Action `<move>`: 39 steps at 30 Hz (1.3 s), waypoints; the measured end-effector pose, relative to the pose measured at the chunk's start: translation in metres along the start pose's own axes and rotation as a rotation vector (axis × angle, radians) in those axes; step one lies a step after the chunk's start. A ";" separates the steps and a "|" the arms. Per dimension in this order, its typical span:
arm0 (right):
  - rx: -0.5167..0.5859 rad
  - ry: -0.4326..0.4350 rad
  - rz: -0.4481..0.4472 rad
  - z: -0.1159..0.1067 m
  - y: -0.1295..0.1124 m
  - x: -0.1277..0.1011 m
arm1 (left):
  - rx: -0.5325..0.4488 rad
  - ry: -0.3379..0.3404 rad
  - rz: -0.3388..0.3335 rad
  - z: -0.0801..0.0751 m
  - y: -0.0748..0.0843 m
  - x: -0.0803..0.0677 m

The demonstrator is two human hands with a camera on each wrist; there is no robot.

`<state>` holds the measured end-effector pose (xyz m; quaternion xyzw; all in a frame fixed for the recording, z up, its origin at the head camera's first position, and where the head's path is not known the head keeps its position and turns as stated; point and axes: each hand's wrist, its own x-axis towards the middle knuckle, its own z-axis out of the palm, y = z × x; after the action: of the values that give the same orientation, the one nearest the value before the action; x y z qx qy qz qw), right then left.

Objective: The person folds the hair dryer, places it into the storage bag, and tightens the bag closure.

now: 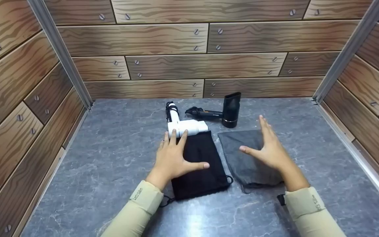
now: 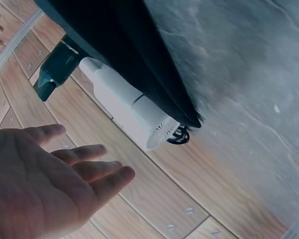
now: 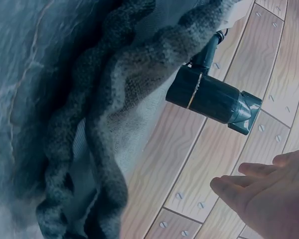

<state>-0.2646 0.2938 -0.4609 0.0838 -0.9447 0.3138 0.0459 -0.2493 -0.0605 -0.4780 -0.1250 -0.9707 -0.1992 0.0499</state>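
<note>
A black drawstring bag [image 1: 199,164] lies flat on the table, and a grey drawstring bag [image 1: 242,158] lies to its right. Behind the black bag is a white hair dryer [image 1: 188,126], its black cord bundled by the handle. To its right, a black hair dryer [image 1: 231,110] stands on its barrel end with the handle pointing left. My left hand [image 1: 173,161], fingers spread, is over the black bag's left edge. Over the grey bag's right part is my right hand [image 1: 271,151], thumb apart from straight fingers. Both hands hold nothing in the left wrist and right wrist views.
The grey marbled tabletop [image 1: 110,154] is enclosed by wood-patterned panels [image 1: 163,65] at the back and both sides. Metal strips [image 1: 63,52] run along the corners. Loops of drawstring [image 1: 166,200] stick out at the near end of the black bag.
</note>
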 end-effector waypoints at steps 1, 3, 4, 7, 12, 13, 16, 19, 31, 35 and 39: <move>0.010 0.001 0.003 0.000 0.001 0.001 | -0.012 0.002 -0.003 0.000 0.001 0.001; 0.033 0.006 0.008 0.000 0.002 0.003 | -0.038 0.004 -0.015 -0.001 0.003 0.003; 0.045 0.009 0.010 0.000 0.002 0.004 | -0.054 0.008 -0.021 -0.002 0.005 0.004; 0.079 0.016 0.021 0.000 0.004 0.006 | -0.097 0.013 -0.042 -0.003 0.008 0.007; 0.132 0.026 0.045 0.001 0.005 0.010 | -0.149 0.029 -0.058 -0.004 0.012 0.012; 0.143 0.031 0.049 0.001 0.005 0.010 | -0.154 0.038 -0.057 -0.004 0.013 0.014; 0.183 0.049 0.053 0.001 0.005 0.012 | -0.150 0.075 -0.058 -0.002 0.014 0.018; 0.223 0.067 0.054 0.001 0.007 0.014 | -0.147 0.104 -0.064 0.000 0.015 0.022; 0.325 0.080 0.079 0.001 0.008 0.025 | -0.144 0.147 -0.050 0.002 0.019 0.038; 0.356 0.106 0.092 -0.002 0.010 0.028 | -0.165 0.147 -0.018 0.004 0.021 0.043; 0.363 0.116 0.091 -0.005 0.012 0.033 | -0.165 0.142 -0.015 0.004 0.020 0.048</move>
<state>-0.2990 0.3018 -0.4591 0.0299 -0.8712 0.4850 0.0702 -0.2899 -0.0299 -0.4673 -0.1067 -0.9459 -0.2872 0.1068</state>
